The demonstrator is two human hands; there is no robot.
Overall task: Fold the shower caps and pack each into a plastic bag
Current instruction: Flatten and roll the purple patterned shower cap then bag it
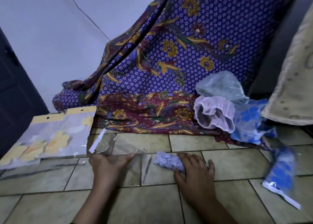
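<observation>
A folded pale lilac shower cap (pixel 166 162) lies on the tiled floor at centre. My right hand (pixel 194 174) presses on its right end, fingers curled over it. My left hand (pixel 108 164) grips the near edge of a clear plastic bag (pixel 108 143) with a white strip, which lies flat on the floor to the left of the cap. At the right, a heap of unfolded shower caps rests against the cloth: a white one (pixel 221 85), a pinkish one (pixel 213 113) and a blue flowered one (pixel 250 122).
A packed blue flowered cap in a bag (pixel 281 174) lies at the right. A large clear package with yellow flowers (pixel 47 135) sits at the left. Purple batik cloth (pixel 177 54) drapes behind. A beige mattress edge (pixel 293 71) stands far right.
</observation>
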